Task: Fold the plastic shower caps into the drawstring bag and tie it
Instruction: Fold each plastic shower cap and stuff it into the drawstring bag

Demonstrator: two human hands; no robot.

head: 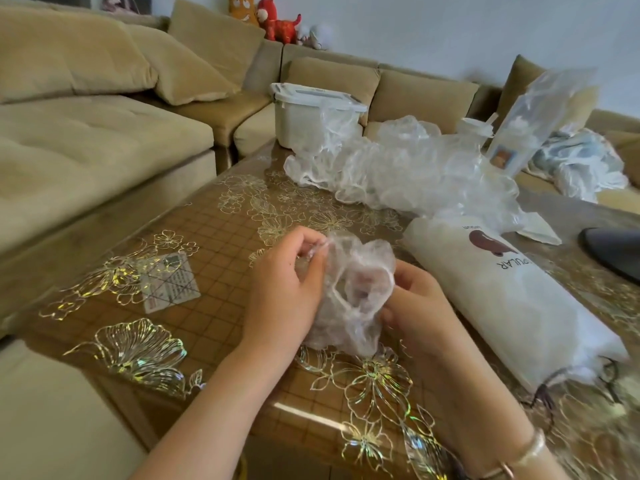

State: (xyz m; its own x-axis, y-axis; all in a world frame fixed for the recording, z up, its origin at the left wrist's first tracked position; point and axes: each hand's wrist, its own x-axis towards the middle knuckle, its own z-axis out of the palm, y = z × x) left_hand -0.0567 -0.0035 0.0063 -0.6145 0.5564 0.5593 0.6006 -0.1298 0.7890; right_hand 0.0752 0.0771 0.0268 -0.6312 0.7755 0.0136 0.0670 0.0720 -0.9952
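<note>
A crumpled clear plastic shower cap (349, 292) hangs between both hands just above the table. My left hand (284, 282) pinches its upper left edge with thumb and fingertips. My right hand (412, 303) grips the cap's right side, its fingers curled behind the plastic. To the right lies the white drawstring bag (502, 299), long and stuffed, with a dark logo and its dark cords at the near end (550, 393). A loose heap of more clear shower caps (408, 168) lies across the far side of the table.
The table (214, 258) has a brown grid cover with gold flowers and a small printed card (169, 282). A white lidded tub (308, 112) and a clear packet (540, 119) stand at the back. A dark object (613, 251) sits at the right edge. Beige sofas surround the table.
</note>
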